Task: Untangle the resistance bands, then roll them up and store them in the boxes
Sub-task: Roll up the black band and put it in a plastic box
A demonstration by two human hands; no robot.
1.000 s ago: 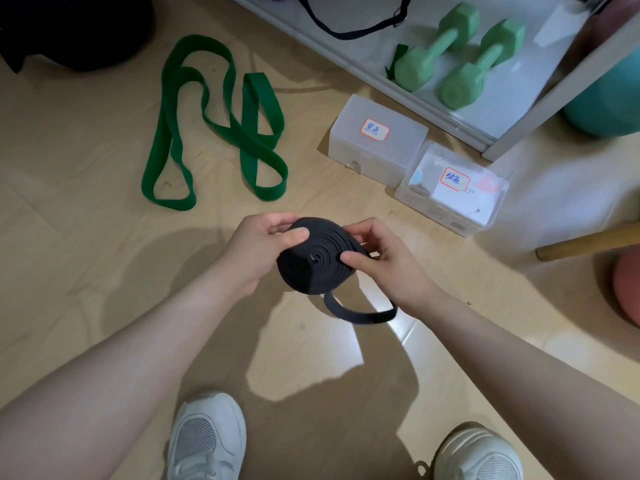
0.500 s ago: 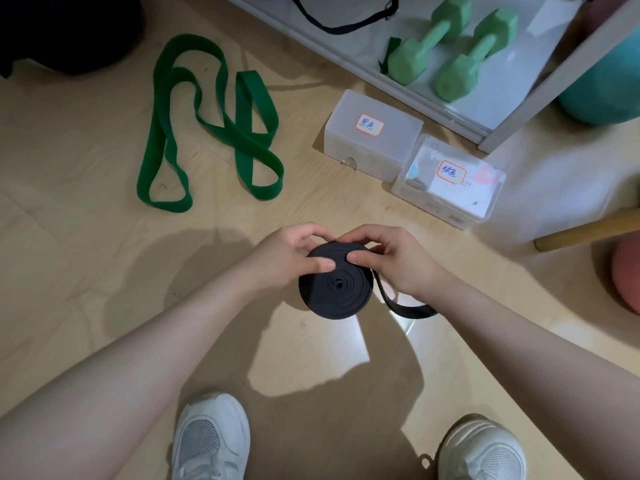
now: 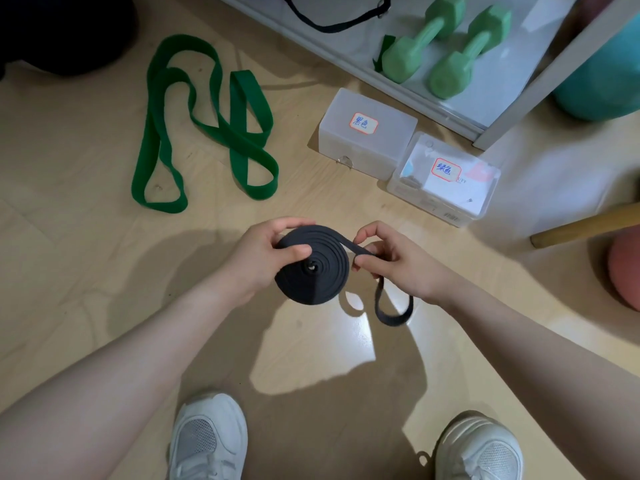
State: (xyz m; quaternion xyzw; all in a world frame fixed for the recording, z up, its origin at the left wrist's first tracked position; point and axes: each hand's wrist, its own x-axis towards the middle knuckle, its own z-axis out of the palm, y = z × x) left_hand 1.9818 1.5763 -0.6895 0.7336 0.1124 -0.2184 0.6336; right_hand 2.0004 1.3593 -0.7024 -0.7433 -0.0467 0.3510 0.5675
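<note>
Left hand point(image 3: 258, 259) gripping black band point(image 3: 313, 266) coil, right hand point(image 3: 391, 263) pinching its tail, green band point(image 3: 207, 123) (loose) near boxes point(image 3: 367, 133)

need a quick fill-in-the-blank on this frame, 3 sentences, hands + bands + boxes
1. The left hand grips the rolled part of the ____ band.
2. The right hand pinches that band's loose ____.
3. The green band lies unrolled on the ____, left of the two boxes.

Missing words: black; tail; floor
</note>
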